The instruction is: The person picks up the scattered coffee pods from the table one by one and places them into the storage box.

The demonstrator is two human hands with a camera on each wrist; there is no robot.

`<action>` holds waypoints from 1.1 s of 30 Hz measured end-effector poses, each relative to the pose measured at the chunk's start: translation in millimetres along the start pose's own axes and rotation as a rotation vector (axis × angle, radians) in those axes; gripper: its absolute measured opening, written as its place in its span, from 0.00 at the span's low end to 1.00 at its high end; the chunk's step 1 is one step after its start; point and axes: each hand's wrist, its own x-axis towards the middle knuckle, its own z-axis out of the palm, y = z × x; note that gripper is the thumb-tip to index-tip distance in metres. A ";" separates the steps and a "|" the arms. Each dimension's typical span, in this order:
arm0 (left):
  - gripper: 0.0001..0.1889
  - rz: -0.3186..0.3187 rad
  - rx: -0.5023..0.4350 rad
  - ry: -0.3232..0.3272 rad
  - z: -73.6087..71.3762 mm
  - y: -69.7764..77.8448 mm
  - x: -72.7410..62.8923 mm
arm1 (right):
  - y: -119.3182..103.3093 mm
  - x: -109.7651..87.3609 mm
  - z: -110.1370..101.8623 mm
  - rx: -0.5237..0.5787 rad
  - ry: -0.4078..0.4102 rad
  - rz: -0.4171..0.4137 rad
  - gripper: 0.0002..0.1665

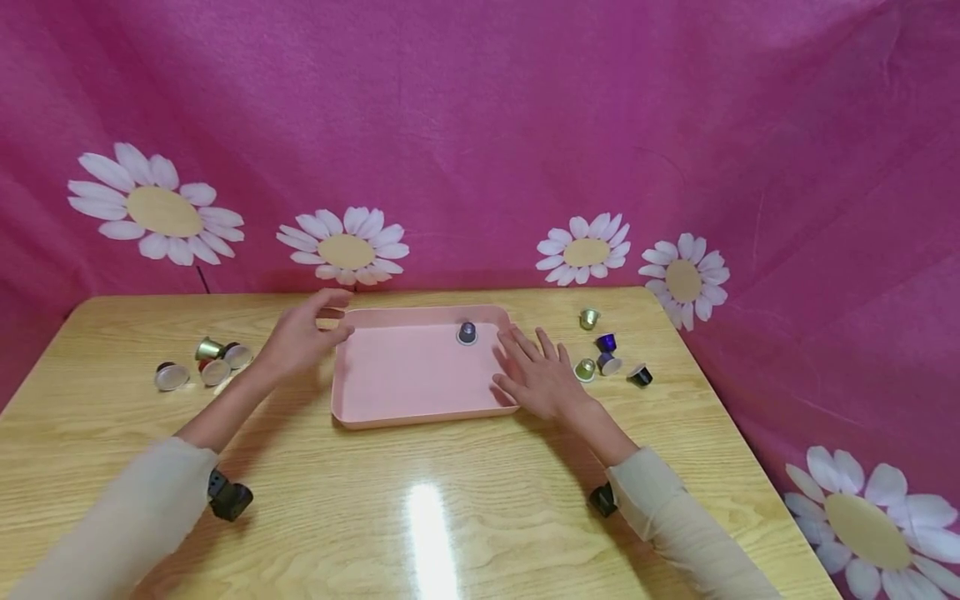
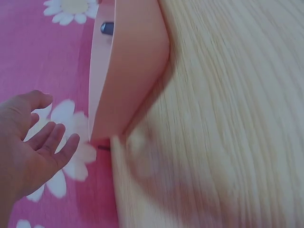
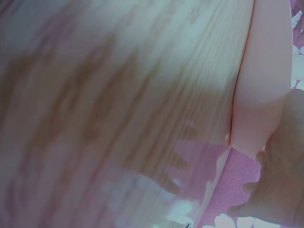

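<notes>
A shallow pink tray (image 1: 408, 371) lies on the table with one dark purple-grey coffee capsule (image 1: 467, 332) standing near its back right corner. My left hand (image 1: 298, 337) hovers by the tray's left rim, fingers loosely bent and holding nothing; in the left wrist view a gap parts it from the tray wall (image 2: 135, 61). Over the tray's right edge is my right hand (image 1: 542, 377), its fingers spread and nothing held. Whether it touches the rim (image 3: 263, 80) I cannot tell. Part of the right rim is hidden beneath that hand.
Left of the tray lies a group of several coffee capsules, among them a gold one (image 1: 208, 348) and a pale-lidded one (image 1: 172, 377). Several more are at the right, including green (image 1: 585, 369), blue (image 1: 607, 342) and black (image 1: 641, 375) capsules. A pink flowered cloth (image 1: 465, 150) hangs behind the table.
</notes>
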 end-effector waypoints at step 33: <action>0.28 -0.185 0.170 0.217 -113.9 -89.6 -93.5 | 0.6 -0.4 0.2 -0.021 -0.017 0.008 0.44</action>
